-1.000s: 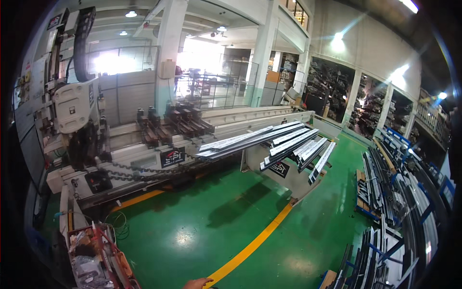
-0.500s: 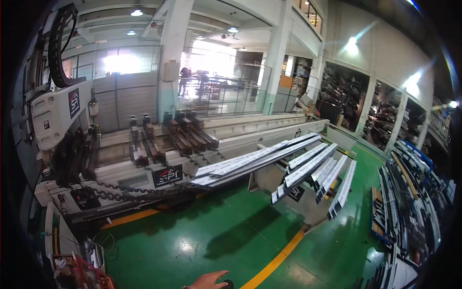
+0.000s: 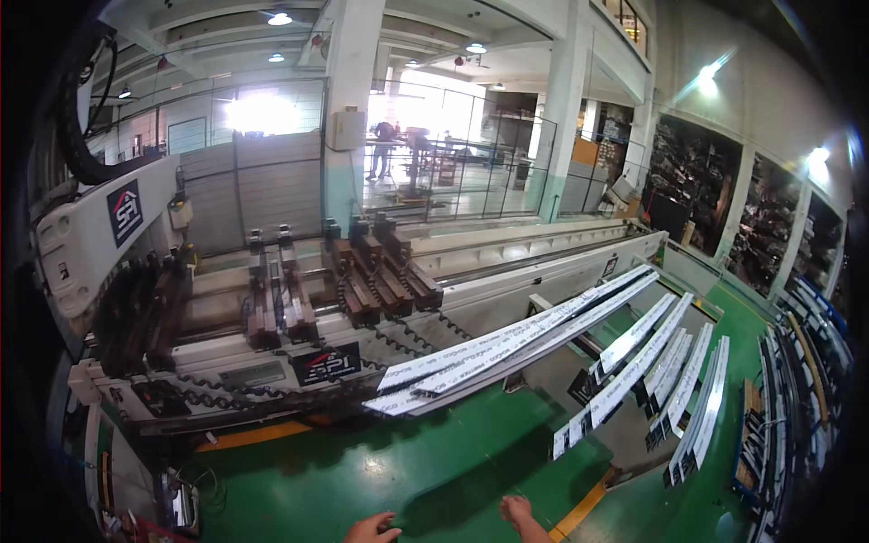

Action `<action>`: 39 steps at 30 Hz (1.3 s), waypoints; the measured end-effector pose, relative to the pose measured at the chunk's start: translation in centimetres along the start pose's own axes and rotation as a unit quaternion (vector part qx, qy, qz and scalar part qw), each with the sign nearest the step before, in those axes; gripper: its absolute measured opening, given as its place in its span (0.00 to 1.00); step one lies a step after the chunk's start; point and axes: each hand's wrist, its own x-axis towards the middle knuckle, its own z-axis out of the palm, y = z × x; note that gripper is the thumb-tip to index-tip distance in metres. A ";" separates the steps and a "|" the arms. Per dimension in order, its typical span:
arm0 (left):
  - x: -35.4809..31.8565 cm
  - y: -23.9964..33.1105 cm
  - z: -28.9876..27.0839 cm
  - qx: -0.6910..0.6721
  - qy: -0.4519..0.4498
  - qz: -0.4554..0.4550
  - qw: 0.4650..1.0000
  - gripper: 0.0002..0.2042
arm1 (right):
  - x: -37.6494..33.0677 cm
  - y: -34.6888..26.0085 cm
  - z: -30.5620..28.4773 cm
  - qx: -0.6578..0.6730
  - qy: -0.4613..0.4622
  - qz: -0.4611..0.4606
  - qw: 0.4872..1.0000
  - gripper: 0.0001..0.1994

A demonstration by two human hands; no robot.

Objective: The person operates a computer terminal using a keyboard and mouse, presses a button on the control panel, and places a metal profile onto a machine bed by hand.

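My left hand [image 3: 373, 528] is at the lower edge, its fingers and thumb apart and nothing in them. To its right, my right hand [image 3: 516, 510] is held over the green floor with its fingers curled in, and no object shows in it. Neither hand touches anything. Ahead of them lie long metal profiles [image 3: 516, 341] wrapped in white printed film, slanting away to the right on supports. Several shorter wrapped profiles [image 3: 625, 380] lie side by side at their right, near ends jutting toward me.
A long white machine bed [image 3: 507, 303] with brown clamp blocks [image 3: 362, 281] and coiled cables runs behind the profiles. A white machine head [image 3: 109, 226] stands at the left. Racks of profiles [image 3: 797, 398] line the right. A distant person [image 3: 382, 149] bends beyond a mesh fence.
The profiles and machine look nearer and have shifted in view. My right hand has come into sight. My left hand is lower and its fingers less stretched out.
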 end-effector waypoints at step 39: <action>66.3 2.0 3.0 0.261 -0.055 -0.222 0.938 0.31 | 68.3 -58.0 17.9 0.132 -0.204 0.024 0.970 0.31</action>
